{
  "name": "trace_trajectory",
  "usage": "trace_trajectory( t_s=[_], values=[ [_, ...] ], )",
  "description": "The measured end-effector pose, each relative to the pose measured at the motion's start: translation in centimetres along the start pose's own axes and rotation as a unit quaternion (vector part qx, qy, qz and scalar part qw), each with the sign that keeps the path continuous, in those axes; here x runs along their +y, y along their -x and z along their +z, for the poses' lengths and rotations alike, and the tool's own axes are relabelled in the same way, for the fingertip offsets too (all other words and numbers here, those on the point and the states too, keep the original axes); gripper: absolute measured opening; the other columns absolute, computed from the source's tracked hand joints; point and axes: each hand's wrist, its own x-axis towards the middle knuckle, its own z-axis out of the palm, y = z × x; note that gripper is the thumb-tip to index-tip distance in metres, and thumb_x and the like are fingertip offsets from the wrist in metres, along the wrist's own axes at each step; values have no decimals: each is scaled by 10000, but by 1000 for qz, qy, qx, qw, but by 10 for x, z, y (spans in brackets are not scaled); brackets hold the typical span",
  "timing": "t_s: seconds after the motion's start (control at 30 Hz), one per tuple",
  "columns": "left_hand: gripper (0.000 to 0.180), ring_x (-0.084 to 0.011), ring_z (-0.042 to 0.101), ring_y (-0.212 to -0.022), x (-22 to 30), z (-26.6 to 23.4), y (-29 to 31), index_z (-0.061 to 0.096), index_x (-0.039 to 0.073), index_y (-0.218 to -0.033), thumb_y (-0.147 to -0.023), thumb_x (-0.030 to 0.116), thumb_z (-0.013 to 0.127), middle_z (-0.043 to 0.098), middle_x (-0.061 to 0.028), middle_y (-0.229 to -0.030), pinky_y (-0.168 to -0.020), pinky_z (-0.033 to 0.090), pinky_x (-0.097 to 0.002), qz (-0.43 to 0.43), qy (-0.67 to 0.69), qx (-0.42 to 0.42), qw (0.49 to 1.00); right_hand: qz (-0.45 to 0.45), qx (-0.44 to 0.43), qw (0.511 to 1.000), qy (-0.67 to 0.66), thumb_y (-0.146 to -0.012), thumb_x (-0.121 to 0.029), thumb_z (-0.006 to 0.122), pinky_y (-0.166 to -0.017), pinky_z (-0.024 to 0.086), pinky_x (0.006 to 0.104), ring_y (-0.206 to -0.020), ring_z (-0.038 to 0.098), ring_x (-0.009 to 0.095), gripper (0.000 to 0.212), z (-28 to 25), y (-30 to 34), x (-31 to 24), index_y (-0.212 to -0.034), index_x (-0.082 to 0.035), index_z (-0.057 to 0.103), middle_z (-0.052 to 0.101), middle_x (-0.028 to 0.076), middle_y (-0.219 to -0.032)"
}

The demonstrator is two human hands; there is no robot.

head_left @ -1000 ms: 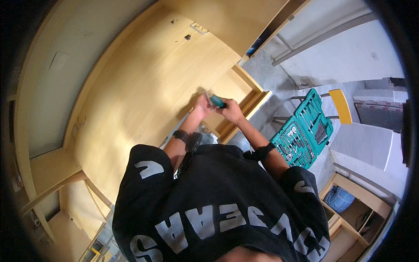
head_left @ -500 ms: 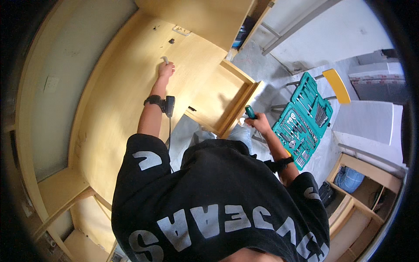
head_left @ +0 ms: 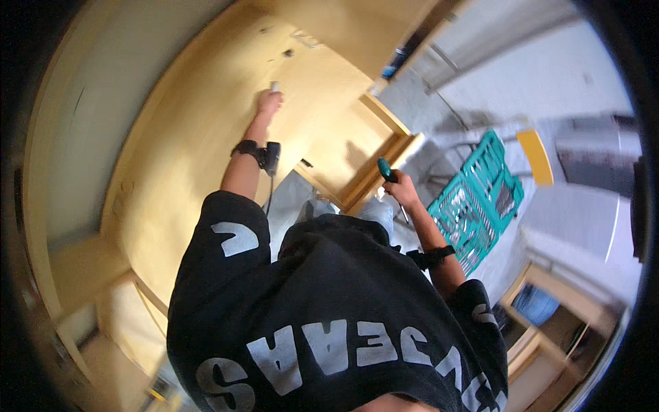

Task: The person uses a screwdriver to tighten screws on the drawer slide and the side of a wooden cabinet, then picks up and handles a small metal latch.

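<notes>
My left hand [head_left: 270, 103] reaches over the pale wooden desktop [head_left: 206, 130]. Its fingers are closed on a small curved grey piece [head_left: 274, 86], blurred now, that resembles a pull handle. In my right hand [head_left: 402, 189] is a screwdriver [head_left: 386, 169]. The green handle sticks up past the fingers, and the shaft points down toward my forearm. This hand is just right of the pulled-out drawer [head_left: 390, 155], whose front edge faces it. Beyond my left hand, a small black part [head_left: 288, 53] and a pale U-shaped handle [head_left: 307, 40] lie on the desktop.
To the right, an open green tool case [head_left: 473, 199] full of sockets and bits rests by a chair with a yellow backrest [head_left: 534, 158]. A wooden cabinet [head_left: 542, 288] stands at the lower right. Wooden shelving [head_left: 89, 275] is at the lower left, beside the wall.
My left hand has moved slightly farther over the desktop with the curved piece. My right hand has shifted a little left and up, and the screwdriver's shaft now shows. The view has tilted and blurred.
</notes>
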Motion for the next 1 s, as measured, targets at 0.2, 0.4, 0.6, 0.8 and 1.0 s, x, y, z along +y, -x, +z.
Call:
trace_trajectory(
  t_s=[0.2,0.4,0.6,0.8,1.0],
  values=[
    [139,-72,455,-497,-72,-25,167,554,78,-731,-826,178,558,510,4,-595,-438,330,-213,-12,242,-75,967,-190,-106,947,237,-774,-99,560,-634,503,357,-701,637,260,430,90,-102,-137,-1187,5,501,646,162,-795],
    [176,-92,452,-448,-163,-78,376,627,31,-753,-807,189,572,544,-33,-584,-405,339,-243,-138,296,88,941,-365,-134,883,264,-825,-188,599,-869,470,399,-1016,590,349,466,205,-137,-197,-1255,-46,490,591,223,-1111],
    [200,-86,419,-464,-185,-75,473,572,-12,-961,-858,154,530,576,-61,-695,-420,320,-223,-162,436,187,865,-409,-88,823,385,-764,-55,583,-897,432,444,-1076,485,388,510,252,-149,-198,-1259,-107,469,513,193,-1144],
    [150,-83,414,-490,-139,-63,405,523,47,-855,-892,191,541,537,-40,-672,-430,301,-234,-81,473,122,869,-400,-15,805,438,-766,-102,626,-886,425,442,-1104,470,340,499,243,-106,-223,-1241,-111,475,448,181,-1198],
    [109,-70,388,-494,-19,-79,327,518,62,-856,-887,164,538,485,-5,-647,-440,284,-215,27,447,41,893,-237,-436,867,42,-813,-149,670,-627,461,255,-659,541,137,247,190,-19,-253,-1021,-44,588,555,84,-730]
  ],
)
